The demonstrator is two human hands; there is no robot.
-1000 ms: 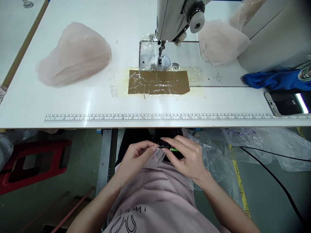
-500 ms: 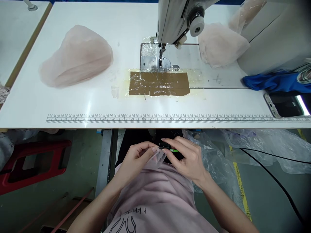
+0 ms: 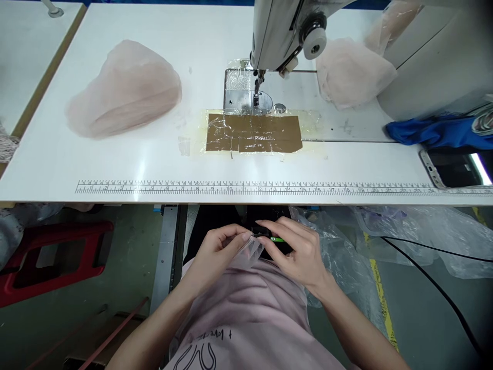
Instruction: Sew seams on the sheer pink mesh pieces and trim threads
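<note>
Over my lap, below the table edge, my left hand [image 3: 221, 249] pinches a piece of sheer pale fabric [image 3: 248, 254] between thumb and forefinger. The fabric hangs down against the pink shirt. Facing it, my right hand [image 3: 298, 249] is closed around a small black tool with a bright green part [image 3: 276, 239]. The tool's dark, thin tip points left and meets the fabric at my left fingertips. Its exact kind is hard to make out, as my fingers cover much of it.
Above my hands stands a white table with a printed ruler [image 3: 246, 188] and a sewing machine [image 3: 275, 36]. Sheer pink fabric [image 3: 127, 90] lies left, another pink bundle [image 3: 352, 72] right. A phone [image 3: 458, 167] and blue cloth [image 3: 427, 129] sit far right. A red stool [image 3: 92, 257] stands below left.
The view has shifted slightly, so the table and machine sit a little further right. My hands keep almost the same hold and position.
</note>
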